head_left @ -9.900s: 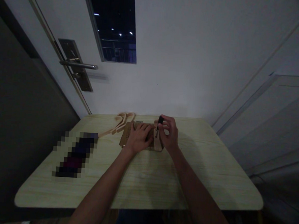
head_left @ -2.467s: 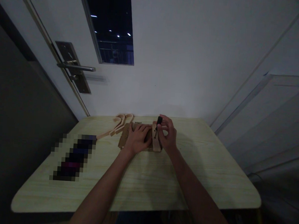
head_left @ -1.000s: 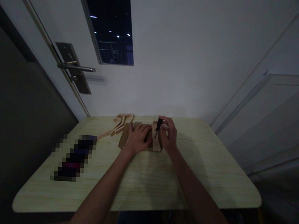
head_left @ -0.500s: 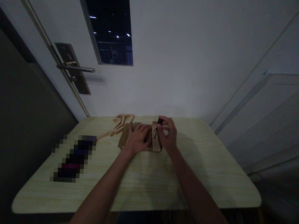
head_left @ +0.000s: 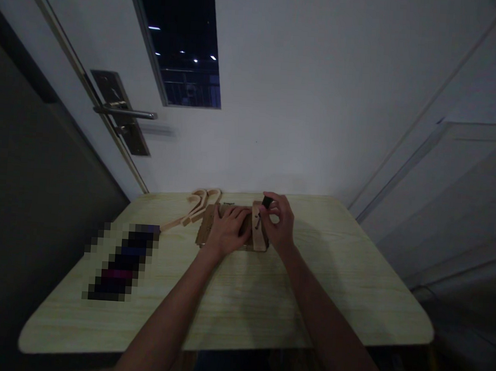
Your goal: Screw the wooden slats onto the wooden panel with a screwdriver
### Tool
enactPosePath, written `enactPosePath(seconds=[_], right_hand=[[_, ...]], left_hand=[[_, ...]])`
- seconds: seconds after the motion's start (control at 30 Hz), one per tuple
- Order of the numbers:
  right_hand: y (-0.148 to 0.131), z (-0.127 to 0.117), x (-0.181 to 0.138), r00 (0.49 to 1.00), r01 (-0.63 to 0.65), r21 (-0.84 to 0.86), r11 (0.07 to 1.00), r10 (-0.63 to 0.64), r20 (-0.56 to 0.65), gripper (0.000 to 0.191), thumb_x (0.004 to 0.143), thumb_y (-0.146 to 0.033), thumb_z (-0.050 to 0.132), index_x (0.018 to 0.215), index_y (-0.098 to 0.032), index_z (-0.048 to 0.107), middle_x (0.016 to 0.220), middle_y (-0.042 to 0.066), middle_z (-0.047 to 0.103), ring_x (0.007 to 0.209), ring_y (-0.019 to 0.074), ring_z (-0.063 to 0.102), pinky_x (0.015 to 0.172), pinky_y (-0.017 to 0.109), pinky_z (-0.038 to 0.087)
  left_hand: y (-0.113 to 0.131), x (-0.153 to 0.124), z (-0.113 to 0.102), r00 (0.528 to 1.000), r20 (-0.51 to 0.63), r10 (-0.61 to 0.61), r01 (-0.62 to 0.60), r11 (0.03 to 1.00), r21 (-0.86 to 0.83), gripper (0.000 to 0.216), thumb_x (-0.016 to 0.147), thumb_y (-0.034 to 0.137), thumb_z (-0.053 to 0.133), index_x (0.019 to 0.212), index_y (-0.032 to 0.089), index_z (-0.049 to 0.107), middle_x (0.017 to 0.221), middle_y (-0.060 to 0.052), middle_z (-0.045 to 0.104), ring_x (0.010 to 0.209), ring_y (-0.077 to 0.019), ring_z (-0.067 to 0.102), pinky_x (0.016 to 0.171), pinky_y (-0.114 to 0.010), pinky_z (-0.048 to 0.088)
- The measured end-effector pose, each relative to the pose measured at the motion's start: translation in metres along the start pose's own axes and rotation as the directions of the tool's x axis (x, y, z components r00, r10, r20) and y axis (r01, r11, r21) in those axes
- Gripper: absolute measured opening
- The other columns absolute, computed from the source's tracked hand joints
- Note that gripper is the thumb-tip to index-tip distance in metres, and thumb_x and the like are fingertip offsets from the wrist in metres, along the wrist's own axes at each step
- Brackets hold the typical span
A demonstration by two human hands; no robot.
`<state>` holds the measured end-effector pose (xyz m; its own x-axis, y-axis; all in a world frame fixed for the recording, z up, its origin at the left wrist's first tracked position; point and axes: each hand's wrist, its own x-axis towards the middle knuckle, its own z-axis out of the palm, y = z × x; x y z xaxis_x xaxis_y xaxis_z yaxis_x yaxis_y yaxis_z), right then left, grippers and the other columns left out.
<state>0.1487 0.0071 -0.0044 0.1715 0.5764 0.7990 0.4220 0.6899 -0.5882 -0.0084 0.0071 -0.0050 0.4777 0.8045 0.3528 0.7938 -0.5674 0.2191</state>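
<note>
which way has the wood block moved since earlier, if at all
No, it has not: the block lies just as close to the curved strips.

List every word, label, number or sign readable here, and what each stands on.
None can be read.
The brown wooden panel under the left hand: no print visible.
The small black-handled tool in the right hand: no marking visible.
The dark oblong thing on the pale wooden table: blurred, unreadable.
The metal door handle plate: bare.

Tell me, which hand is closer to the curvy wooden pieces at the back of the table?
Left. The left hand rests on the wooden assembly, just right of the curved wooden pieces. The right hand is farther right, pinching a black-handled screwdriver.
</note>
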Motion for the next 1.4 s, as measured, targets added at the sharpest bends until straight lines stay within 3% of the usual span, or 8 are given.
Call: enactPosePath(seconds=[0.23,0.33,0.67,1.0,1.23,1.4], right_hand=[[-0.007,-0.003,0.0,0.999,-0.007,0.079,0.997,0.003,0.046,0.025,0.093,-0.029,0.047,0.116,-0.027,0.057,0.105,0.005,0.064,0.086,0.0139,0.063,0.065,0.026,0.057],[-0.008,-0.004,0.0,0.998,-0.022,0.083,0.996,0.017,0.056,0.026,0.094,-0.029,0.044,0.117,-0.026,0.057,0.097,0.005,0.068,0.079,0.0139,0.066,0.066,0.028,0.058],[0.005,0.002,-0.001,0.998,-0.063,0.02,0.998,0.064,-0.023,0.026,0.087,-0.033,0.06,0.112,-0.026,0.059,0.094,0.003,0.064,0.074,0.012,0.062,0.058,0.023,0.055],[-0.001,-0.001,-0.003,0.999,-0.05,0.091,0.995,0.049,0.015,0.03,0.092,-0.032,0.052,0.12,-0.025,0.056,0.103,0.007,0.069,0.085,0.0155,0.07,0.067,0.027,0.06],[0.006,0.003,-0.004,0.997,-0.032,0.015,0.999,0.033,-0.071,0.031,0.085,-0.031,0.063,0.115,-0.026,0.058,0.095,0.003,0.065,0.072,0.0118,0.064,0.057,0.023,0.057],[0.003,0.001,-0.003,0.999,0.019,-0.011,1.0,-0.019,-0.03,0.029,0.085,-0.03,0.062,0.114,-0.027,0.058,0.092,0.002,0.062,0.075,0.012,0.062,0.058,0.023,0.057]], left_hand=[[0.0,0.0,-0.001,1.0,0.001,-0.004,0.004,1.0,-0.002,0.039,0.09,0.037,0.046,0.127,0.027,0.049,0.135,-0.007,0.056,0.129,-0.0262,0.044,0.114,-0.063,0.009],[-0.001,0.0,0.0,1.0,0.006,-0.004,0.004,1.0,-0.006,0.039,0.09,0.037,0.046,0.128,0.027,0.049,0.135,-0.006,0.056,0.129,-0.0264,0.044,0.114,-0.063,0.009],[-0.001,0.0,0.001,1.0,-0.003,0.007,-0.007,1.0,0.007,0.038,0.09,0.037,0.046,0.127,0.027,0.05,0.134,-0.006,0.056,0.128,-0.027,0.045,0.113,-0.064,0.011],[0.001,0.0,-0.002,1.0,0.018,-0.002,0.002,1.0,0.003,0.04,0.09,0.037,0.047,0.128,0.027,0.049,0.135,-0.006,0.055,0.129,-0.0274,0.042,0.113,-0.064,0.01],[0.0,0.001,-0.001,1.0,0.016,0.0,0.0,1.0,0.002,0.039,0.09,0.038,0.046,0.128,0.027,0.048,0.136,-0.006,0.055,0.129,-0.0272,0.043,0.113,-0.065,0.01],[-0.001,0.0,0.001,1.0,0.005,0.003,-0.003,1.0,0.001,0.038,0.091,0.038,0.045,0.128,0.027,0.048,0.136,-0.005,0.055,0.128,-0.027,0.044,0.113,-0.065,0.009]])
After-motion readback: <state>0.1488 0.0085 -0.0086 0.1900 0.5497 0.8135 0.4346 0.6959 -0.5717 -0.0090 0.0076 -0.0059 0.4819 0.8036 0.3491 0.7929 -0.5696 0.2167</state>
